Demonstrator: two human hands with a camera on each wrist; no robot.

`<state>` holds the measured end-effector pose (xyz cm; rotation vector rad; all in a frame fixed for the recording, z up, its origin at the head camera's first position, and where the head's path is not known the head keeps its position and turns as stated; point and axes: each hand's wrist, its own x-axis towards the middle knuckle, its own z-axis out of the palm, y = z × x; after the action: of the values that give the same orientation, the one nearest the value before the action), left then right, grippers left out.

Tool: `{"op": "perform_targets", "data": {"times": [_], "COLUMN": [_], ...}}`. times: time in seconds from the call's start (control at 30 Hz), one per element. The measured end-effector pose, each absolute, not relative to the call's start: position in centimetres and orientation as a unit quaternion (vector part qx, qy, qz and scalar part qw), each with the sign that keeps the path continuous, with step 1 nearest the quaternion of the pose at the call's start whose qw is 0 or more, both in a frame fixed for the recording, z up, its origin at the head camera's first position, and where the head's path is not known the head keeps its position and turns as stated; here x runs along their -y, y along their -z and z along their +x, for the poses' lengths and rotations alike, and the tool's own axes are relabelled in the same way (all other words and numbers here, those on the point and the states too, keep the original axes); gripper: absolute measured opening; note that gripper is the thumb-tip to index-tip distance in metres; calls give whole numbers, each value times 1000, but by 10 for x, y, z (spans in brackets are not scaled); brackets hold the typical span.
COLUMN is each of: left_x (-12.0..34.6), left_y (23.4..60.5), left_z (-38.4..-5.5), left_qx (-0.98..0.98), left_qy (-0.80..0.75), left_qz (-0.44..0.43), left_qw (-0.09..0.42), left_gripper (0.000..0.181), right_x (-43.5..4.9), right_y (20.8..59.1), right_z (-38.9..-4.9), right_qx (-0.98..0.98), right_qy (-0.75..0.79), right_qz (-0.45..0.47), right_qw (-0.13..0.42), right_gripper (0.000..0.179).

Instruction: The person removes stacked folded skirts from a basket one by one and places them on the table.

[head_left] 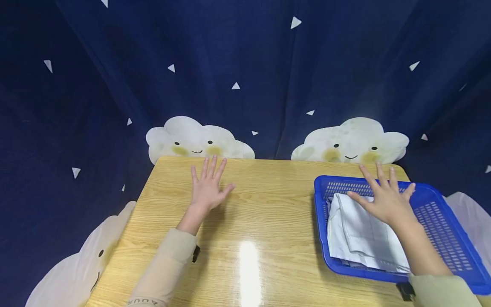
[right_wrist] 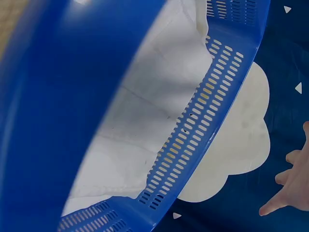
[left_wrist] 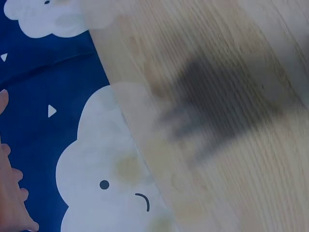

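My left hand (head_left: 207,189) hovers over the left part of the wooden table (head_left: 268,204), fingers spread and nothing held. In the left wrist view its fingers (left_wrist: 12,193) show at the left edge, and its shadow falls on the tabletop. Over the blue plastic basket (head_left: 321,238) on the right is my right hand (head_left: 391,204), also spread and holding nothing. Folded white cloth (head_left: 356,234) lies in the left part of the basket, partly covered by that hand in the head view. The right wrist view shows the cloth (right_wrist: 145,106) against the slotted basket wall (right_wrist: 198,121).
A dark blue curtain (head_left: 215,51) with white triangles and smiling clouds hangs behind the table and along its sides. Bright glare (head_left: 250,273) lies on the tabletop near the front. Black straps sit at both wrists, by the beige sleeves (head_left: 165,264).
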<state>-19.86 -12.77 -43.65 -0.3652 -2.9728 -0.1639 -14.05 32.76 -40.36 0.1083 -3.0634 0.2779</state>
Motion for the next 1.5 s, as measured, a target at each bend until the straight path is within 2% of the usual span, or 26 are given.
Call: {"op": "perform_targets", "data": {"times": [0.3,0.97,1.5], "left_x": [112,61,13], "left_y": [442,454,471], "left_z": [-196,-186,-175], "left_qx": [983,964,942], "left_qy": [87,128,161], "left_qz": [-141,-197,-258], "left_qw": [77,128,139], "left_gripper": [77,74,73], "right_x": [-337,-356,-378], "right_y": [407,419,436], "right_z": [-132,-114,-100], "right_qx": [995,992,990], "right_qy": [-92,-116,-136], "right_qz": [30,7,-24], "right_qw": [33,37,36], "right_gripper": [85,85,87]}}
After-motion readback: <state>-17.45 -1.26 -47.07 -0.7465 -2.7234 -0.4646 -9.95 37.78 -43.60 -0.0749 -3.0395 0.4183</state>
